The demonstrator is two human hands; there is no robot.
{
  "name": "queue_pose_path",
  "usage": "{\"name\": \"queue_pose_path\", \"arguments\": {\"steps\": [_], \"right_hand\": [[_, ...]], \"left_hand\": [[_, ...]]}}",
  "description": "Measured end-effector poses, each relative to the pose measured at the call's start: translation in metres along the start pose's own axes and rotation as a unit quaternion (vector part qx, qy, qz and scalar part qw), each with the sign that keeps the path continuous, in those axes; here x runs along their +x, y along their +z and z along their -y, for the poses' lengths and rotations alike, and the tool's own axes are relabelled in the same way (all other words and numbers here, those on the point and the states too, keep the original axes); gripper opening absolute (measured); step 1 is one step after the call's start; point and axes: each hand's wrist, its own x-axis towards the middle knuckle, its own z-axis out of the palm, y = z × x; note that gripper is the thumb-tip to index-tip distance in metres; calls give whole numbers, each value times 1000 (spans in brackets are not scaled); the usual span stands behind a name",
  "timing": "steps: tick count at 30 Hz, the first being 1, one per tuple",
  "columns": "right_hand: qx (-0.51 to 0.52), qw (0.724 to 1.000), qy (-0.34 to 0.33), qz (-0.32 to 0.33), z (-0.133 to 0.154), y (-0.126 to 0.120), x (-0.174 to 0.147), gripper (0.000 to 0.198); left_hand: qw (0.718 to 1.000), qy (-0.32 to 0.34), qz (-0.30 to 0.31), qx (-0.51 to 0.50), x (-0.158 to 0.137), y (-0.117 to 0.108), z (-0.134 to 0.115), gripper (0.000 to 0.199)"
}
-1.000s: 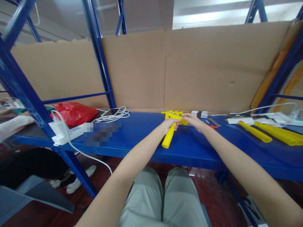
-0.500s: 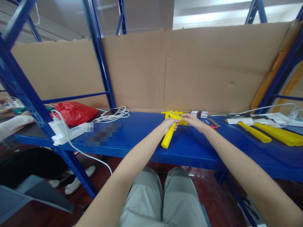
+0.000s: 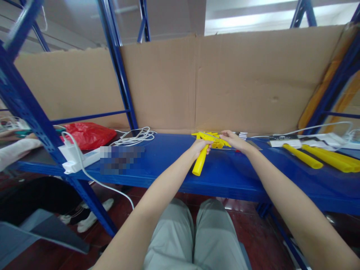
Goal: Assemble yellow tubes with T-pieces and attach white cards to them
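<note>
My left hand (image 3: 201,147) is closed around a yellow tube (image 3: 198,165), whose wide lower end points toward me over the blue shelf. The tube's upper part runs on past my fingers toward a pile of small yellow pieces (image 3: 217,143). Just right of the tube's upper end, my right hand (image 3: 231,138) reaches over the right side of that pile, fingers stretched and apart. No held object shows in it, though its underside is partly hidden. A stack of small white items (image 3: 243,135) stands behind this hand, partly covered.
Several yellow tubes (image 3: 326,157) lie on the right of the blue shelf (image 3: 168,165). On the left are a white power strip (image 3: 90,157), coiled white cable (image 3: 135,135) and a red plastic bag (image 3: 87,135). Cardboard (image 3: 239,82) backs the shelf. Another person's sleeve (image 3: 18,148) shows far left.
My right hand has moved a little to the right, off the yellow tube, and now covers more of the white stack. My left hand keeps its hold on the tube in nearly the same place.
</note>
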Motion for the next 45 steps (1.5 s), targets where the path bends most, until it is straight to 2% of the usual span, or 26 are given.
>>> {"name": "queue_pose_path", "arguments": {"steps": [3, 5, 7, 10, 12, 16, 23, 33, 45], "right_hand": [[-158, 987, 14, -31, -13, -24, 0, 31], [-250, 967, 45, 0, -25, -42, -1, 26], [-287, 955, 61, 49, -38, -58, -2, 22], [-277, 950, 62, 130, -53, -70, -4, 16], [-258, 951, 50, 160, -59, -71, -5, 12], [-259, 952, 22, 162, -61, -62, -5, 10], [-247, 953, 12, 175, -58, -57, -9, 10], [-234, 966, 9, 112, -43, -64, -13, 8], [-293, 956, 34, 1, -37, -79, -13, 11]], "left_hand": [[999, 21, -21, -18, 3, -4, 0, 22], [998, 35, -36, -30, 6, -7, 1, 21], [997, 45, -56, -36, 7, -9, 0, 21], [994, 49, -88, -42, 7, -12, -2, 25], [992, 48, -103, -48, 6, -12, -4, 26], [991, 47, -116, -46, 4, -12, -6, 27], [989, 64, -125, -43, 5, -13, -4, 29], [980, 52, -184, -54, 6, -15, -2, 24], [977, 33, -207, -37, 7, -16, -3, 19]]}}
